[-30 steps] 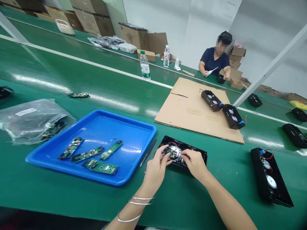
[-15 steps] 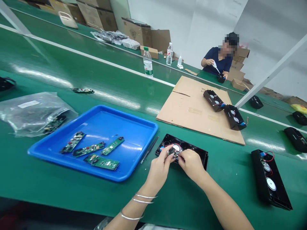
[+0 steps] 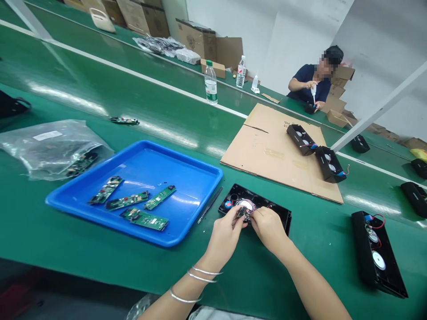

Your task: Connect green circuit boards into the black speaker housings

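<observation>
A black speaker housing (image 3: 280, 206) lies on the green bench, with a round white-backed speaker (image 3: 246, 203) and thin red wires inside. Over it, my left hand (image 3: 227, 231) pinches a small circuit board (image 3: 243, 211) between thumb and fingers. Close against the board's right end, the fingers of my right hand (image 3: 267, 224) are pressed together; what they grip is hidden, perhaps a wire end. A blue part (image 3: 228, 204) sits in the housing's left corner. Left of the housing, dark tweezers (image 3: 210, 204) lie beside a blue tray (image 3: 196, 222) holding several green circuit boards (image 3: 144, 218).
A plastic bag (image 3: 56, 146) with more boards lies at left. Beyond the housing, a cardboard sheet (image 3: 263, 142) carries two black housings (image 3: 302, 140). Another open housing (image 3: 378, 253) stands at right. Across the bench, a person (image 3: 312, 82) holds a white bottle (image 3: 313, 93) over a black part.
The view has shifted slightly. My hands stay together over the housing, the board tilted a little differently. The person opposite has brought the white bottle more upright over the black part.
</observation>
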Demonstrator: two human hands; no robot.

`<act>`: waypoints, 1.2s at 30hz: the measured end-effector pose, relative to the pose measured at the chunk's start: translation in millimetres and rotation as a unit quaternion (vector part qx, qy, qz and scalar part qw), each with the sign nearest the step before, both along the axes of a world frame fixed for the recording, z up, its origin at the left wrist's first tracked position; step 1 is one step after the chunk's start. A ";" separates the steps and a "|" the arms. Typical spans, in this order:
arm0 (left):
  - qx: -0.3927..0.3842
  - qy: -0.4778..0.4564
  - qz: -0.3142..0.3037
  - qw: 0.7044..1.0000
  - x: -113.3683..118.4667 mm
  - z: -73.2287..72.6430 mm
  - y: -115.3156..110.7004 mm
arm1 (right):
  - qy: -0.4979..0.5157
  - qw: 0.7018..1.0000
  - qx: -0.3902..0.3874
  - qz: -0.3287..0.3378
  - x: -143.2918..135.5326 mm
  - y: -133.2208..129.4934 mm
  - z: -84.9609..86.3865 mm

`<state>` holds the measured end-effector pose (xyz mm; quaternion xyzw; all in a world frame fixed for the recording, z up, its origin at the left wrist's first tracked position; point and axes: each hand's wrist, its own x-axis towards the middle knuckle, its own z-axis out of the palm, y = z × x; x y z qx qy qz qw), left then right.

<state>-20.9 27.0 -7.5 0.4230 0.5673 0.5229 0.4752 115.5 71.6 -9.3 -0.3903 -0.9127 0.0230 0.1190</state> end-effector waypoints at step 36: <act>-0.083 -0.072 0.010 0.994 -22.0 16.3 1.0 | 0.116 0.987 -0.092 -0.063 55.3 7.8 30.3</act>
